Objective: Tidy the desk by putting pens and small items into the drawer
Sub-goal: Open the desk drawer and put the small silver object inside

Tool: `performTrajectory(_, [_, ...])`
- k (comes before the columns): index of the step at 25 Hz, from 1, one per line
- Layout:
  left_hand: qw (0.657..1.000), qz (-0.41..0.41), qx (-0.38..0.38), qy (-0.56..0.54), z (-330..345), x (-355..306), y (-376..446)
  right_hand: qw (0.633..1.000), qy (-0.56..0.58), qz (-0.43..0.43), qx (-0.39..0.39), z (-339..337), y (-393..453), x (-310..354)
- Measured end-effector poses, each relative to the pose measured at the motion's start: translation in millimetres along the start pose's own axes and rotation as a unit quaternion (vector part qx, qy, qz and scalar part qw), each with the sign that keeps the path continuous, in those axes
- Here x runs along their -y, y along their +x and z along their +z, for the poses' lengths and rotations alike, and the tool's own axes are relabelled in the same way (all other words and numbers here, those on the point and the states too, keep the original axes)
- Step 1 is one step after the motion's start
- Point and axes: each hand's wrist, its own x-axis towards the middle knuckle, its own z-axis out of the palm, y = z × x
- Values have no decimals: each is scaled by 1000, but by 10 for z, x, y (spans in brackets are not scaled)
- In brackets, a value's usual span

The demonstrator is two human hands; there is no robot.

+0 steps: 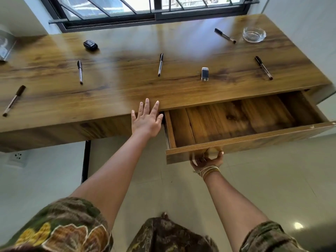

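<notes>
The wooden drawer stands pulled out under the desk's right half, and nothing lies inside it. My right hand grips the drawer front from below near its left end. My left hand is flat and open against the desk's front edge, just left of the drawer. Several pens lie on the desk top: one at far left, one left of centre, one in the middle, one at right and one at the back right. A small lighter and a black case also rest there.
A glass ashtray sits at the desk's back right corner. A clear object lies at the far left edge. A barred window runs behind the desk. A wall socket and a black desk leg are below.
</notes>
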Motion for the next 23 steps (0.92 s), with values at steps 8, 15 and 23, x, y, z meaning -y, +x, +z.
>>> performTrajectory(8, [940, -138, 38, -310, 713, -734, -1194, 997, -34, 63, 23, -758, -441, 103])
performTrajectory(15, [941, -220, 43, -254, 1077, -880, -1909, 994, -71, 84, 19, -1411, -825, 150])
performTrajectory(23, [952, -219, 30, -210, 1254, -942, -2389, 992, -70, 100, -9, -1862, -1050, 147])
